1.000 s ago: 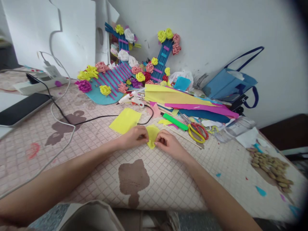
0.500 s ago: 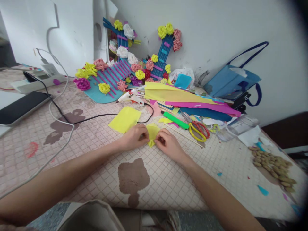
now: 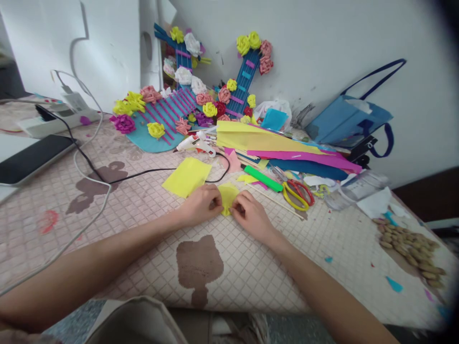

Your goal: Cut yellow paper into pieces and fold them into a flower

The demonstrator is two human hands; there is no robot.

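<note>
A small yellow crepe paper piece (image 3: 228, 195) is pinched between my two hands, its rounded part pointing away from me and its near edge gathered. My left hand (image 3: 204, 204) is closed on the left side of that edge, fingertips pressed together. On the opposite side, my right hand (image 3: 252, 213) grips it with thumb and fingers. Beyond my left hand lies a stack of yellow paper squares (image 3: 187, 177), flat on the tablecloth. Scissors with yellow and red handles (image 3: 296, 196) and a green marker-like stick (image 3: 263, 178) rest to the right of my right hand.
A white glue gun (image 3: 196, 143) with a black cord lies behind the squares. Farther back stands a blue guitar-shaped craft (image 3: 154, 141) covered with paper flowers. Long crepe sheets (image 3: 272, 138), a blue bag (image 3: 349, 119), peanuts (image 3: 410, 248) and a power strip (image 3: 59, 122) surround the work area.
The near edge of the yellow paper looks more tightly gathered between my fingertips. Both hands stay in nearly the same place, and the view shifts slightly.
</note>
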